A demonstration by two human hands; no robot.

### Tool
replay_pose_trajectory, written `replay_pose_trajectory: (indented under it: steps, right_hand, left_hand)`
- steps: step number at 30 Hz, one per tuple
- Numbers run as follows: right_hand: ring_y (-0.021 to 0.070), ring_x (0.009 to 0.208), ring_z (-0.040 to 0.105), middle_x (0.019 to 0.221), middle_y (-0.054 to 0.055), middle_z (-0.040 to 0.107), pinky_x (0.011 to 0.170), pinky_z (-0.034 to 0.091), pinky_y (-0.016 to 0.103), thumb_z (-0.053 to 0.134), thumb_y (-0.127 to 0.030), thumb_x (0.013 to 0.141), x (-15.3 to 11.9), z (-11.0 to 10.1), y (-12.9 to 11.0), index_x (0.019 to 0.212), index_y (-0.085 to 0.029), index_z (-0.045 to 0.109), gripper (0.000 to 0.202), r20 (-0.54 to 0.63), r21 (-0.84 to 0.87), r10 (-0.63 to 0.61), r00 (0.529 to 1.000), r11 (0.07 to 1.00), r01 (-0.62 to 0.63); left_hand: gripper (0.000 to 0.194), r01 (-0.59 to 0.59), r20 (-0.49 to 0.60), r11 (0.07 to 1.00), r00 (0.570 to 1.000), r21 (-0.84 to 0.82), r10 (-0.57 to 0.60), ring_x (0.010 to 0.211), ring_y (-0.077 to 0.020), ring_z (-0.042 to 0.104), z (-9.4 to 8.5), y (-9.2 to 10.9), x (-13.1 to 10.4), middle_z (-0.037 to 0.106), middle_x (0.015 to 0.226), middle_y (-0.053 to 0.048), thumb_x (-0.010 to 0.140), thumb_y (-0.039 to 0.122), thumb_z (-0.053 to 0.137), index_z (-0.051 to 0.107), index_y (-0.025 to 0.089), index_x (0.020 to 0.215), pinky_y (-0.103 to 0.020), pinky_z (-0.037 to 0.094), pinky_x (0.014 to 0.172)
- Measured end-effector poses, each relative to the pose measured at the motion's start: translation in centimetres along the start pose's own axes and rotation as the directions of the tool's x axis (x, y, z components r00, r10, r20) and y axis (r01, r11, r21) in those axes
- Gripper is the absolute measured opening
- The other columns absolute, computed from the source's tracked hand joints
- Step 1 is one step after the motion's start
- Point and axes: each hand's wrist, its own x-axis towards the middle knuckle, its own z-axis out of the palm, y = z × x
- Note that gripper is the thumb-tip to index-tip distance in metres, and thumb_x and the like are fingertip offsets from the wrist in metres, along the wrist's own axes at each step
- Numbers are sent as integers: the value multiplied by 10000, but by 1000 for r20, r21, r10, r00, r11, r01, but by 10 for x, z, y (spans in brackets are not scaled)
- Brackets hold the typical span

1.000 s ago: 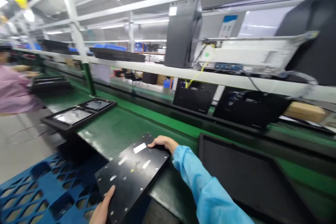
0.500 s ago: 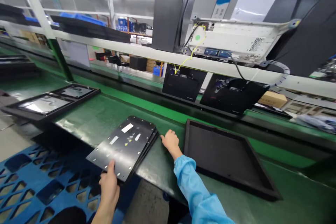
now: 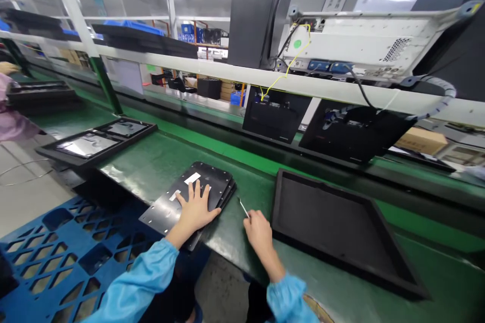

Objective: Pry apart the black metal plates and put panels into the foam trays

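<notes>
Since the earlier frame, I am moving my left hand [image 3: 195, 207] from the near corner onto the top of the plates [image 3: 206, 184], which are lying on the belt [image 3: 159, 161] and overhanging its near edge. I am pressing flat, fingers [image 3: 197, 191] spread, gripping nothing; even pressure is keeping the stack square. My right hand [image 3: 258, 229] is pinching a thin stick [image 3: 243, 208] beside the tray [image 3: 337, 222].

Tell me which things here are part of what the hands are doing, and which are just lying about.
In hand:
left hand flat on the black plates
right hand pinching a thin white strip

Lying about:
black tray
framed panels
blue pallet
</notes>
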Motion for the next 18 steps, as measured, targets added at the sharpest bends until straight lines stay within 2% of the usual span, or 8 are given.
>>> replay_pose_trajectory:
  steps: [2, 4, 8, 13, 18]
  right_hand:
    - [200, 1010, 693, 1082, 65, 692, 896, 519, 263, 456, -157, 1012, -23, 11, 4, 1226, -210, 690, 321, 19, 85, -58, 998, 995, 57]
    - [186, 1029, 695, 1093, 45, 717, 911, 527, 252, 419, -212, 1030, -42, 22, 5, 1294, -245, 681, 374, 10, 258, -136, 991, 958, 129]
    - [275, 1090, 695, 1180, 98, 731, 970, 548, 370, 398, -354, 1008, -71, 43, 6, 1293, -189, 708, 452, -71, 621, -196, 978, 759, 197]
    - [292, 999, 726, 1155, 98, 739, 958, 572, 403, 438, -454, 980, -85, 59, 6, 1218, -193, 755, 474, -83, 698, -132, 988, 700, 152]
    - [269, 1083, 707, 1173, 72, 735, 970, 572, 371, 462, -411, 980, -79, 59, -4, 1193, -210, 763, 420, -147, 726, -147, 978, 655, 208]
  left_hand:
    - [882, -46, 74, 999, 996, 12, 45, 1533, -482, 57, 4, -5, 11, 124, 1674, -227, 876, 529, 541, 279, 97, 1599, -892, 37, 1025]
    - [872, -112, 72, 994, 991, 16, 111, 1541, -453, 66, 5, -13, 8, 118, 1680, -189, 873, 486, 522, 245, 110, 1610, -884, 36, 1040]
    - [865, -245, 88, 969, 966, 25, 242, 1547, -431, 65, 1, -26, -12, 111, 1688, -129, 865, 461, 546, 249, 145, 1613, -843, 24, 1093]
    - [858, -290, 121, 957, 951, 19, 286, 1541, -455, 59, -4, -26, -18, 136, 1681, -157, 895, 511, 553, 255, 141, 1610, -839, 11, 1092]
    - [870, -311, 164, 950, 938, 7, 306, 1543, -453, 29, -9, -29, -20, 145, 1682, -140, 876, 460, 568, 228, 160, 1618, -851, 17, 1081]
